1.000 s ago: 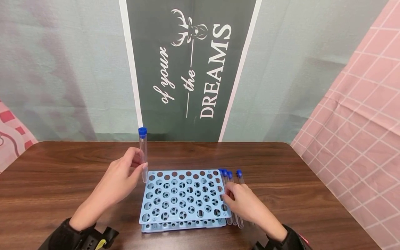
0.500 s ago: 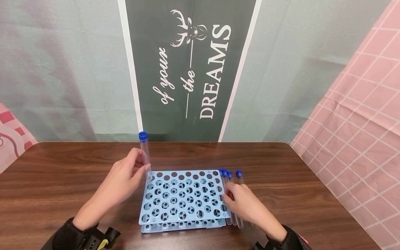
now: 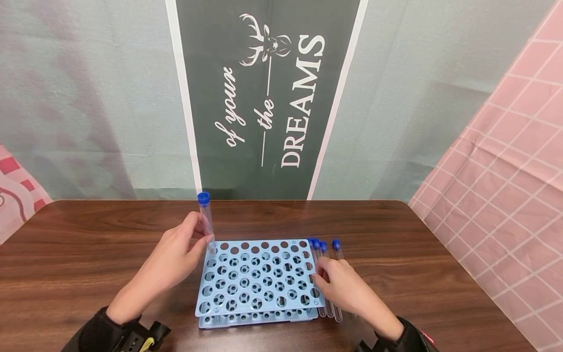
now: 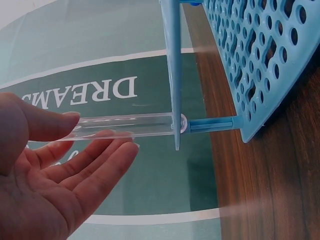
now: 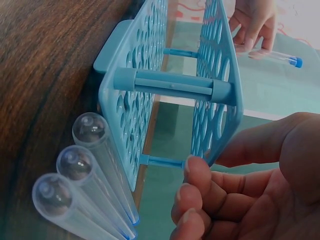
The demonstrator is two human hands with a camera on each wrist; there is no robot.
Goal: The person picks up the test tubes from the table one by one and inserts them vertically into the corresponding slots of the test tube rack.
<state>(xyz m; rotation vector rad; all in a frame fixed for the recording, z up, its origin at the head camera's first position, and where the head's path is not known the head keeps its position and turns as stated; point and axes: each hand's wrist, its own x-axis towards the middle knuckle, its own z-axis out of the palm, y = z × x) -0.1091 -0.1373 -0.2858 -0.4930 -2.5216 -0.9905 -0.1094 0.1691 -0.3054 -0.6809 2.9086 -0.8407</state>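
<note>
My left hand pinches a clear test tube with a blue cap, held nearly upright, between thumb and fingers. Its rounded bottom is at the far-left corner hole of the light blue test tube rack; in the left wrist view, the tip pokes just through the top plate. At the rack's right side, my right hand grips the edge of the top plate, with the thumb on one face and curled fingers at the other in the right wrist view.
Several capped test tubes lie on the brown wooden table along the rack's right side, partly hidden under my right hand. Their rounded ends show in the right wrist view. A printed curtain hangs behind the table.
The left hand has shifted slightly right and down. The tube's bottom has gone from beside the rack's corner into the corner hole, and its cap sits lower. The right hand has stayed put.
</note>
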